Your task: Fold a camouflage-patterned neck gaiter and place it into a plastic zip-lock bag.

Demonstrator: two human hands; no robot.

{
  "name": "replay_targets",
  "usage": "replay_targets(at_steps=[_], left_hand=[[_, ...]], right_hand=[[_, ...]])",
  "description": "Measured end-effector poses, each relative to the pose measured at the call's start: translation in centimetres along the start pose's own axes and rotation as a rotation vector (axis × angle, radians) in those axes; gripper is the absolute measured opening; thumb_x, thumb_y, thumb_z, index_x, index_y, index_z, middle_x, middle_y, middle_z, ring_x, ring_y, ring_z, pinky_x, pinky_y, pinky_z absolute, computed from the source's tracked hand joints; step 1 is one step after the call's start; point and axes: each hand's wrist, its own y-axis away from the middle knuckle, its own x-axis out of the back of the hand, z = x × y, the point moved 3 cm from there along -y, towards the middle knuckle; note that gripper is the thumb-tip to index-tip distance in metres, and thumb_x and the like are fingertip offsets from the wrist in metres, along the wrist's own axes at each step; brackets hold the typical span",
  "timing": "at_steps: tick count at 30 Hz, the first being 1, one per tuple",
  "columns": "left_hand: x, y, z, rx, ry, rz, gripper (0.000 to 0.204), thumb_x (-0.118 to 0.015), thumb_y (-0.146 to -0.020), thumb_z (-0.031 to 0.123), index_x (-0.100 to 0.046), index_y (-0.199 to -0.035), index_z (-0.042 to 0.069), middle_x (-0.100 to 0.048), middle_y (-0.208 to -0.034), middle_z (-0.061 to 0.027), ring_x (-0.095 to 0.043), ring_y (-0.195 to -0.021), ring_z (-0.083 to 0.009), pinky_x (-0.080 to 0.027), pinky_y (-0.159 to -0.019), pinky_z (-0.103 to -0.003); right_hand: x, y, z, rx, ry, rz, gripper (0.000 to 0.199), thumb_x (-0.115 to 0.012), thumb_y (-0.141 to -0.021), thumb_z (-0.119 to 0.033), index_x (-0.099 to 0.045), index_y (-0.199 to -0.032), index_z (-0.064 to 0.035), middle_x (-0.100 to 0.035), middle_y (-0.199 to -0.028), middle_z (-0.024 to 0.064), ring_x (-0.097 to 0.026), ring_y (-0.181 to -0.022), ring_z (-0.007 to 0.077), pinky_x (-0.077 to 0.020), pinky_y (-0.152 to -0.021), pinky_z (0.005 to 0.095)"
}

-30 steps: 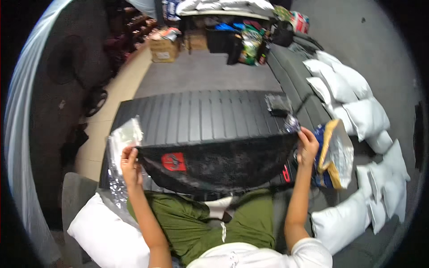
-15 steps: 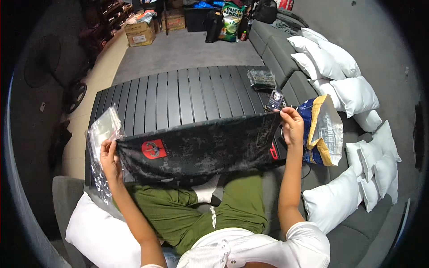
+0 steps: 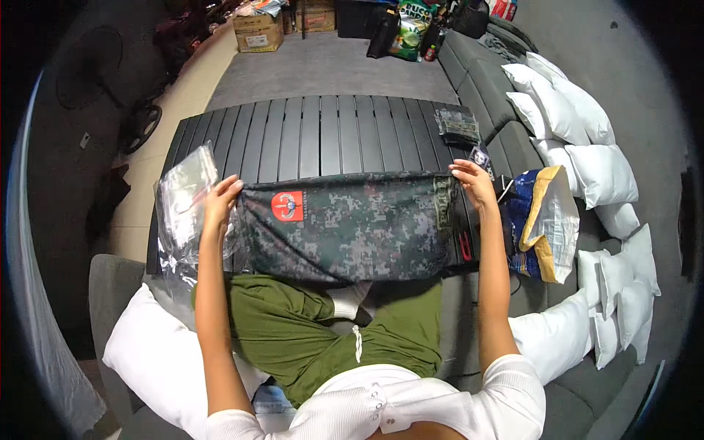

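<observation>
A dark digital-camouflage cloth (image 3: 367,220) with a red emblem patch (image 3: 287,206) stretches between my hands along the near side of the slatted black table (image 3: 293,139). My left hand (image 3: 224,198) pinches its upper left corner. At the upper right corner, the fingertips of my right hand (image 3: 477,187) close on the cloth's edge. Beside my left hand lie clear plastic sleeves (image 3: 187,183). A folded dark packet in clear plastic (image 3: 458,128) rests at the table's far right corner, with a small printed card (image 3: 479,156) just beyond my right hand.
Right of the table stands an open blue and yellow sack (image 3: 546,220) with a silvery-white lining. White pillows (image 3: 601,176) line the grey sofa (image 3: 513,150). Another white pillow (image 3: 158,359) lies at my left. Cardboard boxes (image 3: 258,33) and a green bag (image 3: 412,29) stand at the back.
Both hands have moved forward, carrying the cloth farther over the table. The cloth now faces up flatter, showing more of its pattern. The whole view has shifted slightly.
</observation>
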Motion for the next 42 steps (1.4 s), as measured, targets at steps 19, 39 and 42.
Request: replay_targets(at_steps=[19,39,42], left_hand=[[2.7,2.3,5.6,-0.317,-0.043,-0.211,0.019,-0.064,-0.08,0.004,-0.056,-0.097,0.005,-0.056,-0.088,-0.0004,-0.055,-0.08,-0.0087,-0.045,-0.074,-0.021],[2.0,5.1,-2.8,-0.097,-0.57,-0.463,0.014,-0.055,-0.089,0.015,-0.056,-0.088,0.001,-0.059,-0.097,-0.0043,-0.053,-0.086,-0.0096,-0.042,-0.081,-0.024],[1.5,2.7,-3.6,-0.05,-0.368,-0.366,0.015,-0.053,-0.091,0.023,-0.054,-0.092,0.007,-0.054,-0.091,0.0025,-0.048,-0.082,-0.005,-0.04,-0.076,-0.022]], right_hand=[[2.8,2.1,-1.4,0.439,-0.041,-0.093,0.011,-0.057,-0.076,0.008,-0.056,-0.077,-0.003,-0.058,-0.08,0.0054,-0.058,-0.08,0.0156,-0.0458,-0.084,0.032],[2.5,6.7,8.1,0.226,0.082,-0.185,0.007,-0.057,-0.079,0.004,-0.055,-0.074,-0.001,-0.055,-0.083,0.004,-0.053,-0.079,0.0116,-0.0424,-0.074,0.0228],[1.5,3.8,8.5,0.265,0.005,-0.096,0.002,-0.056,-0.083,-0.001,-0.057,-0.082,-0.0026,-0.054,-0.082,0.001,-0.051,-0.08,0.0084,-0.039,-0.074,0.0201]])
